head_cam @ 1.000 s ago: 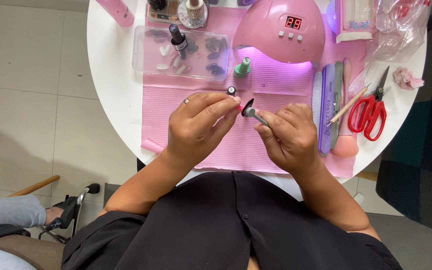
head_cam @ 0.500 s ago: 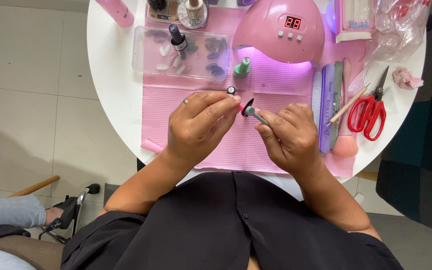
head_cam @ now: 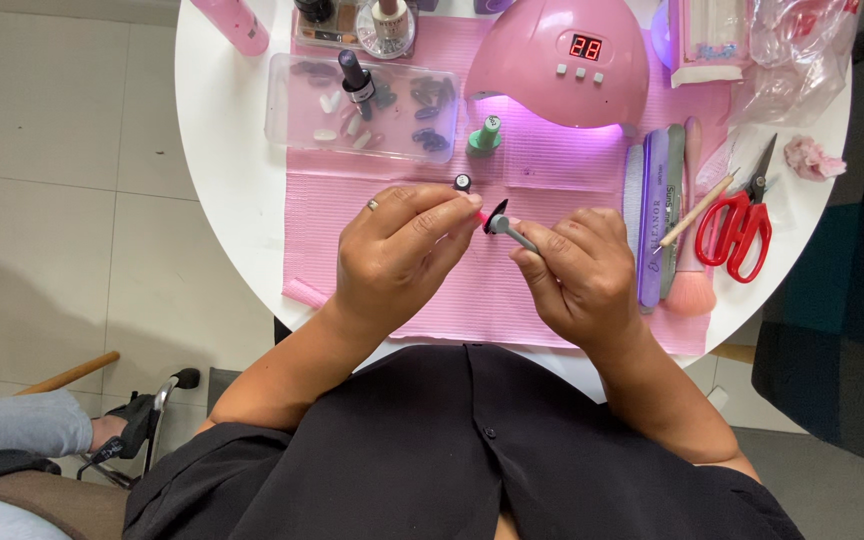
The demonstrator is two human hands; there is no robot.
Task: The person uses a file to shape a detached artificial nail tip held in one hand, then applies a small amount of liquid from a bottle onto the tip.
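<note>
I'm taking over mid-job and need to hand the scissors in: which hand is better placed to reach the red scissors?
Probably the right hand: it is on the same side as the red scissors. The left hand would have to cross over it. Both hands are busy, though; the right pinches a small grey stick.

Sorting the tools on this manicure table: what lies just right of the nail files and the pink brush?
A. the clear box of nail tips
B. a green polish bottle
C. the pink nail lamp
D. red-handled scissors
D: the red-handled scissors lie on the white table right of the nail files and pink brush.
</note>
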